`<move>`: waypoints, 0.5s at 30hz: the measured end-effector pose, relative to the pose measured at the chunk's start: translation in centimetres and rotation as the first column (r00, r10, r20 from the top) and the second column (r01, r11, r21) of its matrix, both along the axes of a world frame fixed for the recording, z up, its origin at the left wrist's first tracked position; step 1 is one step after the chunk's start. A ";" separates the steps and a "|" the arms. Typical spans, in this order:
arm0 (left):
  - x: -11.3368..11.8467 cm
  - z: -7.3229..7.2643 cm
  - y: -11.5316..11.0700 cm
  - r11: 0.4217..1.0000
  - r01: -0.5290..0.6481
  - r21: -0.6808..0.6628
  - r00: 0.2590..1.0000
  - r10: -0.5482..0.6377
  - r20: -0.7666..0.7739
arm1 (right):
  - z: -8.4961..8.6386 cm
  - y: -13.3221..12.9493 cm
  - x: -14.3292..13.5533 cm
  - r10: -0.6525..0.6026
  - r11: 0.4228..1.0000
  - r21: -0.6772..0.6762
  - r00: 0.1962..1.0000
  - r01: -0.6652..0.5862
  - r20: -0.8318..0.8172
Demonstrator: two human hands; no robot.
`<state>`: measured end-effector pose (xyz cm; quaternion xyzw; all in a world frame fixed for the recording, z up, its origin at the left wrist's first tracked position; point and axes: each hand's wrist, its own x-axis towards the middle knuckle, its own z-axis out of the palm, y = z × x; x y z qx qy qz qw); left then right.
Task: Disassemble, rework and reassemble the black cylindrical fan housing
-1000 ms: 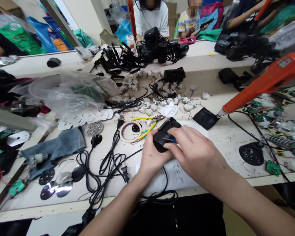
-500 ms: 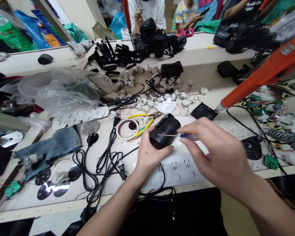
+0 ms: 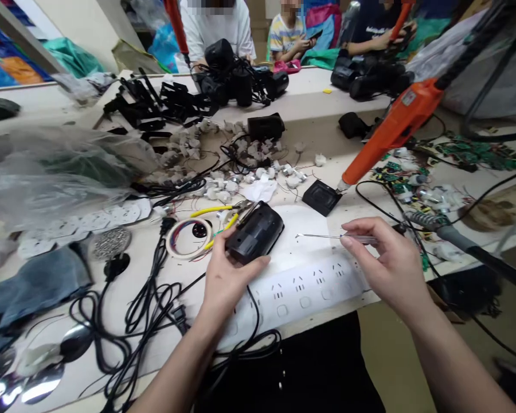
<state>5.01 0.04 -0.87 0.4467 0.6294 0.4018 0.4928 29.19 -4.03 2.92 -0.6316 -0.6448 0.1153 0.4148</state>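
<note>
My left hand [image 3: 230, 267] is closed round the near end of a black plastic housing [image 3: 258, 232], which lies tilted on its side above the bench. Between the thumb and fingers of my right hand [image 3: 382, 258] is a thin screwdriver [image 3: 320, 236], its shaft pointing left. A tiny dark thing, perhaps a screw, shows at the screwdriver's tip; it is too small to be sure. The tip stands apart from the housing, to its right. Behind the housing lie yellow-handled pliers [image 3: 212, 211], partly covered by it, and a roll of tape [image 3: 172, 244].
An orange electric screwdriver [image 3: 391, 129] hangs at the right, its tip near a black square part [image 3: 321, 197]. In front is a white power strip [image 3: 301, 289]. Coiled black cords [image 3: 129, 321] lie left. Several small white motors [image 3: 223, 183] are heaped behind. People sit across the bench.
My right hand has drawn the screwdriver away from the housing to the right. The housing is still in my left hand, turned somewhat. The whole view has swung to the right.
</note>
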 end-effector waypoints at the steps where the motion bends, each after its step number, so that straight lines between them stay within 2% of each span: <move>1: 0.0 0.1 0.0 1.000 0.002 0.011 1.000 -0.002 -0.026 | -0.1 -0.7 0.2 -0.027 0.999 -0.023 0.999 0.026 -0.032; 6: 0.2 0.5 -0.3 0.999 0.040 0.023 0.937 -0.029 -0.348 | -1.1 -6.0 1.7 -0.192 0.969 -0.204 0.943 0.139 -0.271; 11: 0.6 0.6 -0.3 0.997 0.026 0.067 0.897 0.006 -0.441 | -2.9 -12.9 6.6 -0.366 0.911 -0.356 0.811 0.210 -0.456; 13: 0.7 0.5 -0.1 0.998 0.008 0.068 0.884 0.024 -0.466 | -3.7 -15.3 8.7 -0.429 0.858 -0.458 0.814 0.232 -0.392; 15: 0.7 0.1 0.0 0.997 -0.016 0.078 0.878 0.052 -0.476 | -4.4 -16.7 10.1 -0.454 0.797 -0.517 0.874 0.311 -0.175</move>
